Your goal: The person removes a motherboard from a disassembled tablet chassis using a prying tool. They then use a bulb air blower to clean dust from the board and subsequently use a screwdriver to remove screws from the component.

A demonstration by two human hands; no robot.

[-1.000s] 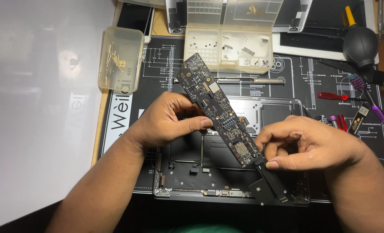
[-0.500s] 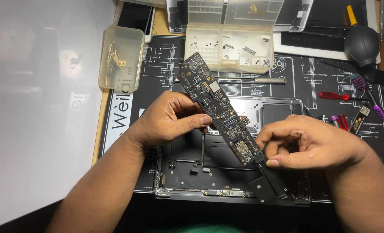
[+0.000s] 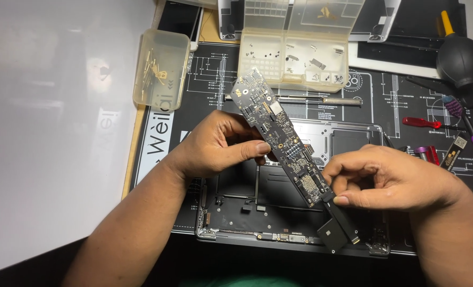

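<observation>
Over the opened dark grey laptop shell (image 3: 279, 212) on the black printed repair mat (image 3: 194, 106), a long narrow black circuit board (image 3: 284, 141) is held slanting, its upper end toward the clear plastic compartment box of screws (image 3: 292, 53). Left hand (image 3: 215, 146) pinches the board's middle, thumb against its near edge. Right hand (image 3: 390, 178) pinches the lower end, just above the black tip. A red screwdriver (image 3: 421, 123) lies right of the shell.

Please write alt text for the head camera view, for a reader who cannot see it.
Two bare hands hold a long, narrow dark circuit board slantwise above an opened grey laptop shell: the left hand grips its middle, the right hand pinches its lower end. Behind lie a clear plastic compartment box and a black rubber air blower.
</observation>
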